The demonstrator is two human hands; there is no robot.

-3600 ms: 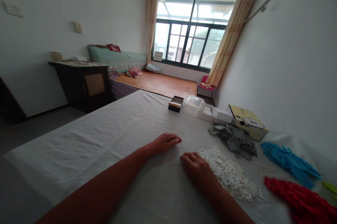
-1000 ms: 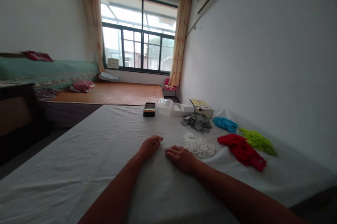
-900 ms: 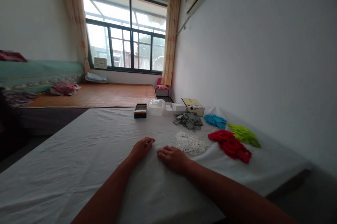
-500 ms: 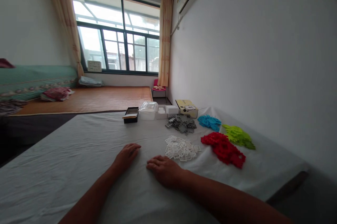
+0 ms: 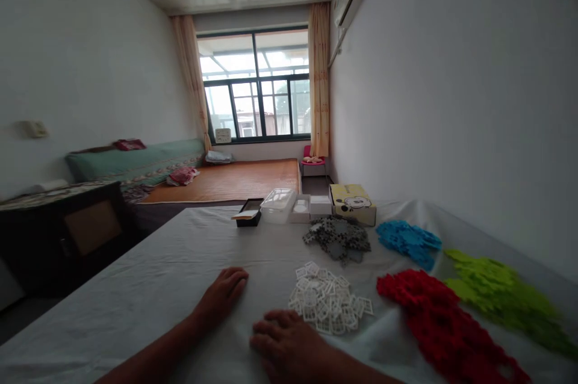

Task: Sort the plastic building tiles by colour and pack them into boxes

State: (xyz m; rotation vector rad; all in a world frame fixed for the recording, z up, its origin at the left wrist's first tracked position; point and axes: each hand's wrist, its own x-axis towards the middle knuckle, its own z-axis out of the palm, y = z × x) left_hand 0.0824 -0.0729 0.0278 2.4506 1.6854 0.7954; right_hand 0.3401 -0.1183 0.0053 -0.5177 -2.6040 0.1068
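Note:
My left hand (image 5: 222, 295) lies palm down on the white cloth (image 5: 180, 257), its fingers stretched out and holding nothing. To its right my right hand (image 5: 286, 339) also rests flat on the cloth, fingers a little apart. Just beyond and to the right of that hand is a heap of white lattice-like plastic pieces (image 5: 327, 300). Farther right spread piles of red pieces (image 5: 442, 318), lime green pieces (image 5: 501, 288) and blue pieces (image 5: 409, 239). Grey jagged-edged pieces (image 5: 338, 239) lie behind the white heap.
Along the table's far edge stand a black open box (image 5: 249, 215), a clear plastic container (image 5: 277, 205), small white boxes (image 5: 320, 206) and a yellow cartoon box (image 5: 353, 203). Beyond is a bed (image 5: 239, 179); a wall (image 5: 451, 101) runs along the right.
The camera view has tilted up and shifted left, bringing a ceiling fan and a dark cabinet into sight. Both hands stay resting on the cloth; the piles look unchanged.

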